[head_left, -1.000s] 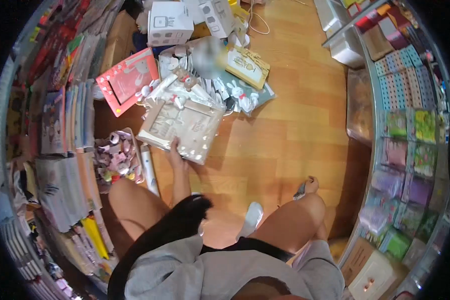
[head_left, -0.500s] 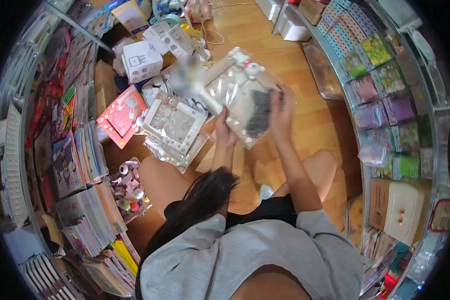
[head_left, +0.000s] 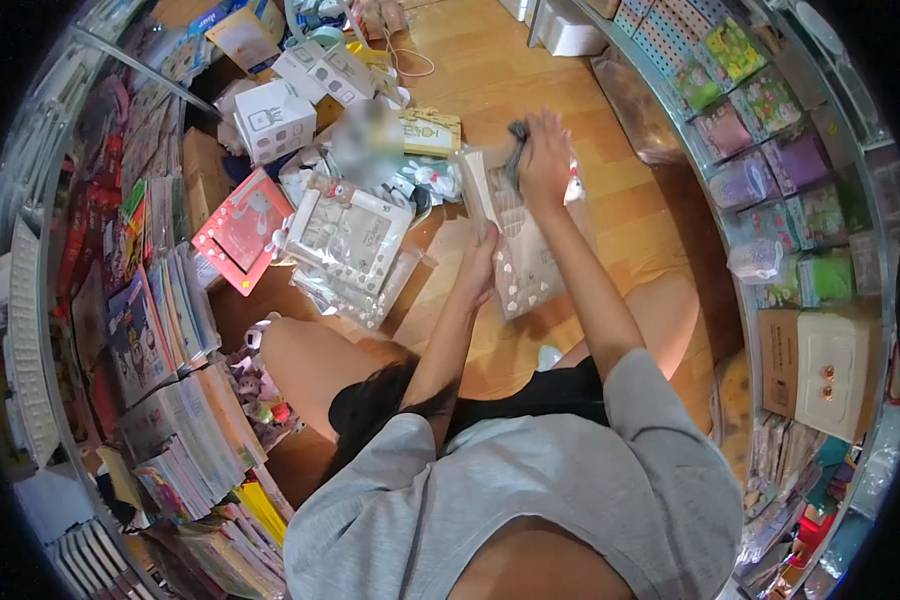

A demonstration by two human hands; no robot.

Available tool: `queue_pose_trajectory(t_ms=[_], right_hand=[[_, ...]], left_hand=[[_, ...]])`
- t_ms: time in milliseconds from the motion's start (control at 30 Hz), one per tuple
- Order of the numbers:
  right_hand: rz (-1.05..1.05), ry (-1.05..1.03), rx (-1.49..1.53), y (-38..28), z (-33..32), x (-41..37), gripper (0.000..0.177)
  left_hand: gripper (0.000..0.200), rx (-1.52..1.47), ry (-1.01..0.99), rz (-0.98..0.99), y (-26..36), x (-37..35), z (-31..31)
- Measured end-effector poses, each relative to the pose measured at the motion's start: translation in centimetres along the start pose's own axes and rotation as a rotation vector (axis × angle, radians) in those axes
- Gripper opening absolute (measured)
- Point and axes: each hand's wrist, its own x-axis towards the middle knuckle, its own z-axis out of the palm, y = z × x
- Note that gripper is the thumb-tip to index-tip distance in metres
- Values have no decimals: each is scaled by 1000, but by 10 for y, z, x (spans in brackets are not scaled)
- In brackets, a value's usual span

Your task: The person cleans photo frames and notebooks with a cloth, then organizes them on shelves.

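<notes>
A pale photo frame (head_left: 526,262) in a clear plastic wrapper, with small white hearts on its lower edge, is tilted in front of me over the floor. My left hand (head_left: 481,265) grips its near left edge. My right hand (head_left: 546,172) lies over its upper part, fingers stretched forward, pressing a dark grey cloth (head_left: 516,150) against the wrapper. Much of the cloth is hidden beneath the palm. To the left, another wrapped white photo frame (head_left: 353,240) rests on clear plastic packets, beside a coral-pink photo frame (head_left: 242,232) with a rabbit on it.
White boxes (head_left: 275,122) and mixed goods are heaped at the back left. Shelves of books and magazines (head_left: 185,425) line my left. A right-hand rack holds colourful packets (head_left: 795,160) and a cream box (head_left: 832,372). Small plush toys (head_left: 260,385) lie by my left knee.
The photo frame has been turned and tilted, and has shifted right. My right hand has moved with the cloth from its right side to its upper part. My left hand has moved right.
</notes>
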Motion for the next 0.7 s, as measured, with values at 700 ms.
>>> queue_pose_trajectory(t_ms=[700], right_hand=[[118, -101, 346, -26, -34, -54, 23]], left_hand=[[50, -179, 30, 249, 70, -18, -17]])
